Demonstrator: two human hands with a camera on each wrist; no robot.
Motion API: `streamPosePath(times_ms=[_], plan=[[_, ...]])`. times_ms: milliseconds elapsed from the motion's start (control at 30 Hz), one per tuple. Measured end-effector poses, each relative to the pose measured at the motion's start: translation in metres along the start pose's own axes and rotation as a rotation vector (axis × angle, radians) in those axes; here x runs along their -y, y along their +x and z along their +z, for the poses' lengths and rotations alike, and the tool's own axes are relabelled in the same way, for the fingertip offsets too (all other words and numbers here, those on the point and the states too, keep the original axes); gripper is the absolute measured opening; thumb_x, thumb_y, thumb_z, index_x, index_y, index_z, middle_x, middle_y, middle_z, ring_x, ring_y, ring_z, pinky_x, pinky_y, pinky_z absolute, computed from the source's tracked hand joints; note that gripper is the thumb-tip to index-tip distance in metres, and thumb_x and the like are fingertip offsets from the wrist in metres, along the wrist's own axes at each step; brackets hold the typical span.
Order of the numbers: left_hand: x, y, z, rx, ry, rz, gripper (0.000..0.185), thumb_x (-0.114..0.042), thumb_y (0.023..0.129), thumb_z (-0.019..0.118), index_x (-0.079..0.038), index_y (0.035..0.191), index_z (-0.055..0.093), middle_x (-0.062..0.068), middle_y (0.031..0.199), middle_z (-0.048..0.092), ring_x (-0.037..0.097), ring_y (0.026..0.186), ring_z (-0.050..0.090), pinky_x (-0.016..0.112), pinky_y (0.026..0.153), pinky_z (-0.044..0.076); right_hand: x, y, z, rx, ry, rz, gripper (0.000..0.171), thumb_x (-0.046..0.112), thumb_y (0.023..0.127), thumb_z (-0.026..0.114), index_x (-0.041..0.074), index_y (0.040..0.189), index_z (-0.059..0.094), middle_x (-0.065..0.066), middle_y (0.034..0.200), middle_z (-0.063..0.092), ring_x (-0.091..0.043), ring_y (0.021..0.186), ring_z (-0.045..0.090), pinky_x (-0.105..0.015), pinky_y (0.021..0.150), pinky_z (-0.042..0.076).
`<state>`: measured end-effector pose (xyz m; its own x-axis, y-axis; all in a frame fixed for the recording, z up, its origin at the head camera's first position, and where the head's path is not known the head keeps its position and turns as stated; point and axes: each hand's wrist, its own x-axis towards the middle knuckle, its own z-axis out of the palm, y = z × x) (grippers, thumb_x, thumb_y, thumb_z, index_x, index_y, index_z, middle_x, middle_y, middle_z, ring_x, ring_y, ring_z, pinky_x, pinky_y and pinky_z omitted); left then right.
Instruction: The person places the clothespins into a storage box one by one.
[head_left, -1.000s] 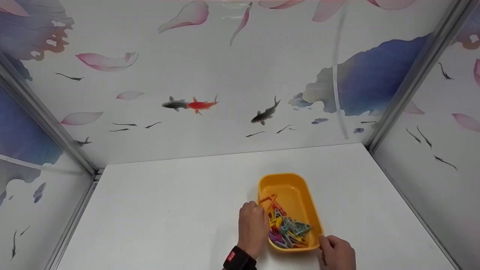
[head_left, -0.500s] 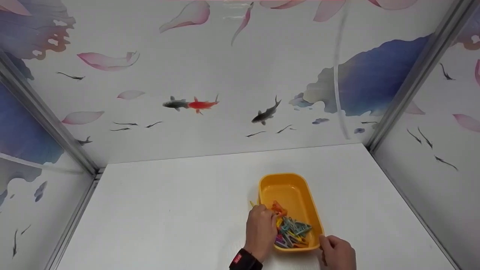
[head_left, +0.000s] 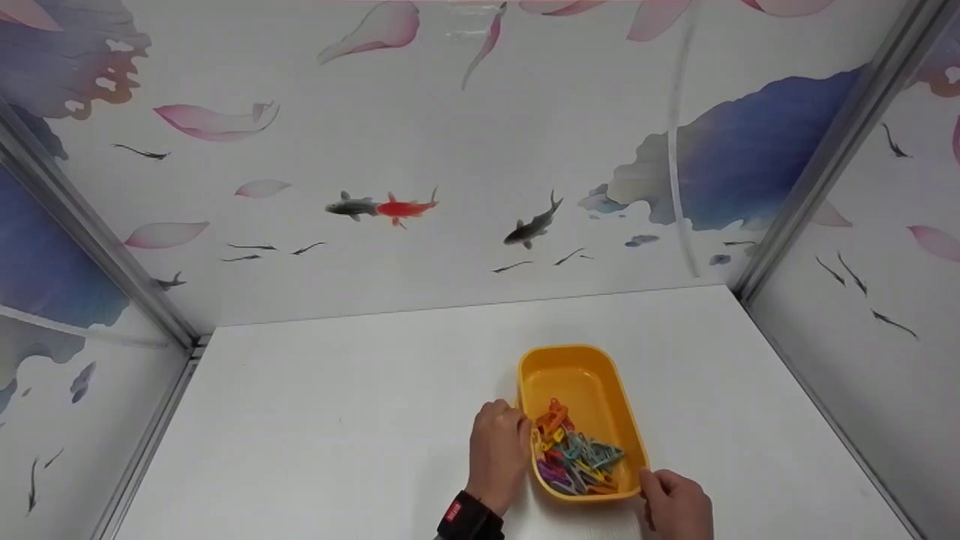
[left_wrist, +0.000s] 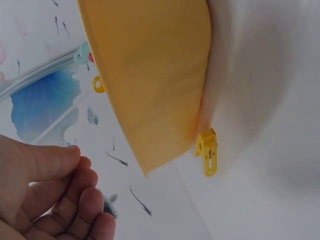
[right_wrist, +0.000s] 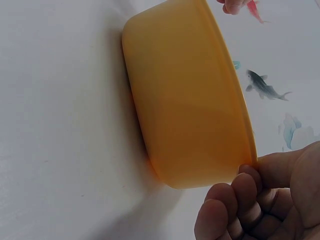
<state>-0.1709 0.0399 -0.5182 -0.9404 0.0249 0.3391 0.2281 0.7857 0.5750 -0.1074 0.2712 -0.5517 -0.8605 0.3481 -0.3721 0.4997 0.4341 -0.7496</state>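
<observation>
Head view shows a yellow tub [head_left: 581, 375] low and right of centre on the white table [head_left: 337, 420], with coloured clothes pegs [head_left: 574, 457] heaped in its near end. The left hand [head_left: 496, 454] hangs loosely curled at the tub's left rim, seemingly holding nothing. The right hand [head_left: 675, 506] pinches the lower right corner. In the left wrist view, a yellow peg [left_wrist: 207, 152] lies on the table against the tub's wall.

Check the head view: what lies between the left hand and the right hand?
The near end of the yellow tub, with its heap of coloured clothes pegs, lies between the left hand and the right hand in the head view.
</observation>
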Motion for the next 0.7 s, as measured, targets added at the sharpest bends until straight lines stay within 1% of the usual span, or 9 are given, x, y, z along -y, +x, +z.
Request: streamPosePath(times_ms=[167,300,433,700], plan=[[0.015,0.003,-0.002,-0.088,0.005,0.032,0.010,-0.010,0.083,0.074,-0.009,0.073,0.073,-0.007,0.065,0.049,0.009,0.066,0.045,0.023,0.063,0.037,0.000,-0.001,0.000,-0.003,0.002,0.006,0.035,0.029,0.099,0.051,0.004,0.078,0.064,-0.002,0.055,0.050,-0.019,0.052,0.047,-0.030,0.052,0.038],[0.024,0.005,-0.003,-0.112,0.010,0.055,0.010,-0.009,0.082,0.074,-0.008,0.072,0.072,-0.005,0.066,0.051,0.011,0.067,0.047,0.025,0.063,0.039,0.000,0.000,0.000,-0.015,-0.001,0.009,0.035,0.029,0.099,0.051,0.004,0.079,0.064,-0.002,0.055,0.050,-0.019,0.052,0.047,-0.030,0.052,0.038],[0.030,0.009,-0.002,-0.084,0.008,0.065,0.008,-0.009,0.083,0.074,-0.008,0.075,0.073,-0.003,0.069,0.054,0.012,0.070,0.050,0.025,0.065,0.042,-0.001,0.000,0.000,-0.011,-0.003,0.002,0.035,0.029,0.099,0.052,0.004,0.078,0.064,-0.002,0.055,0.050,-0.019,0.052,0.047,-0.030,0.052,0.038],[0.046,0.024,0.005,0.025,0.007,0.084,0.007,-0.006,0.085,0.070,-0.004,0.081,0.076,-0.002,0.071,0.054,0.013,0.072,0.050,0.026,0.066,0.042,-0.001,0.000,0.001,-0.013,0.009,0.002,0.035,0.028,0.098,0.052,0.004,0.076,0.063,-0.001,0.053,0.049,-0.018,0.050,0.046,-0.030,0.050,0.036]])
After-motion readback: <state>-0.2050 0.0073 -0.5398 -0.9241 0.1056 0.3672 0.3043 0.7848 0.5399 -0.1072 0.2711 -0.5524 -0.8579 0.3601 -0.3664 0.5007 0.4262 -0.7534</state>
